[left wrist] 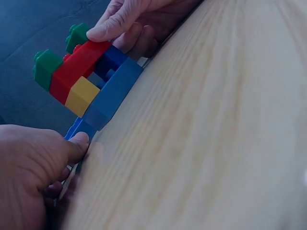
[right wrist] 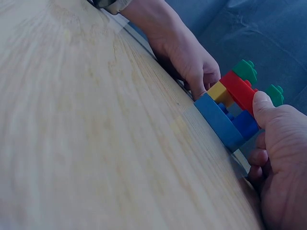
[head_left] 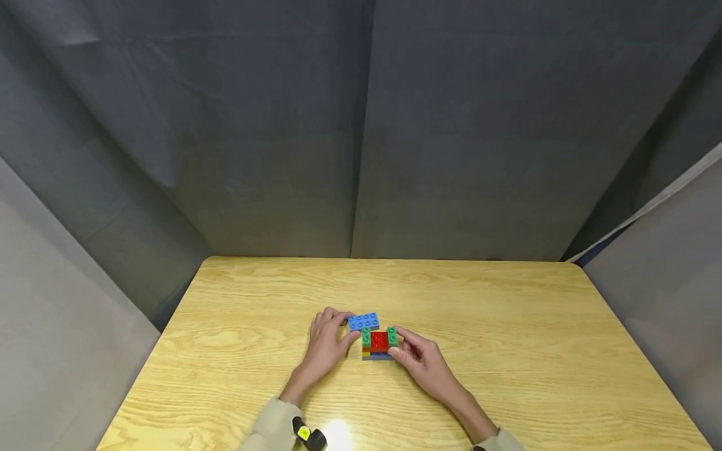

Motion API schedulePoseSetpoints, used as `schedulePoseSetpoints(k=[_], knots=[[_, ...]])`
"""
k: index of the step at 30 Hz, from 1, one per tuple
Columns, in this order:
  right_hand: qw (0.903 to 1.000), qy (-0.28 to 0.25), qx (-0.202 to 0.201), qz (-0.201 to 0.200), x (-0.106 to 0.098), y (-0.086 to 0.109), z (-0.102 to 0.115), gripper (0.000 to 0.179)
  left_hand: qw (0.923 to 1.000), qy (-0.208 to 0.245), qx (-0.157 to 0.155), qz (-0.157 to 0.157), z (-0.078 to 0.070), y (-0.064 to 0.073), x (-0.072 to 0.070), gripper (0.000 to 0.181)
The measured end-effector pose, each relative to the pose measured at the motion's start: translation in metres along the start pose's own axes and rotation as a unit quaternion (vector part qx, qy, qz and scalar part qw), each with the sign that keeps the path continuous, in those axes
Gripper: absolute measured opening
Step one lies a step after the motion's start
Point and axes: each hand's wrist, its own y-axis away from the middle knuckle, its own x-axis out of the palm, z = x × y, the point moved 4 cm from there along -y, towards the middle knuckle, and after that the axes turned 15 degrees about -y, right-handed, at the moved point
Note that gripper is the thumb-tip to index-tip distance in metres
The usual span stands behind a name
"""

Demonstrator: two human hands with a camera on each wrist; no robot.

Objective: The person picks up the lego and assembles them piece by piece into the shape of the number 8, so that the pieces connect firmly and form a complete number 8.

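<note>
A small stack of toy building bricks stands on the wooden table, with a blue base brick [left wrist: 114, 98], a yellow brick [left wrist: 82, 97] and a darker blue brick [right wrist: 245, 123] above it. Across these lies a red brick [head_left: 379, 341], topped by two green bricks [head_left: 366, 338] at its ends. My right hand [head_left: 425, 366] grips the stack's right end, thumb on the red brick's near side. Just behind the stack is a loose blue brick [head_left: 363, 322] with studs up. My left hand [head_left: 325, 343] pinches its left end between thumb and index finger; the other fingers are partly hidden.
The light wooden table [head_left: 254, 294] extends around both hands. Dark grey curtains [head_left: 271, 156] hang behind its far edge, and paler cloth panels [head_left: 56, 326] flank the sides. A dark band with a yellow spot [head_left: 304, 432] sits at the left cuff.
</note>
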Motion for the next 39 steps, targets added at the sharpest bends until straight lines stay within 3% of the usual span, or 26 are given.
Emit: schedulePoseSetpoints(k=[7, 17, 26, 39], knots=[[1.0000, 0.000, -0.004, 0.000, 0.000, 0.000, -0.001, 0.045, 0.9999, -0.001, 0.003, -0.011, 0.003, 0.005, -0.001, 0.037], [0.9999, 0.006, -0.010, 0.001, 0.001, 0.002, -0.001, 0.045, 0.9995, 0.030, 0.002, 0.004, -0.001, 0.006, -0.007, 0.036], [0.9998, 0.011, 0.002, -0.013, 0.003, 0.004, -0.002, 0.049, 0.9970, 0.077, -0.004, 0.008, -0.008, 0.004, -0.023, 0.034], [0.9993, 0.027, 0.017, -0.018, 0.001, 0.004, 0.000, 0.051, 0.9968, 0.079, 0.009, 0.008, -0.018, 0.003, -0.039, 0.038]])
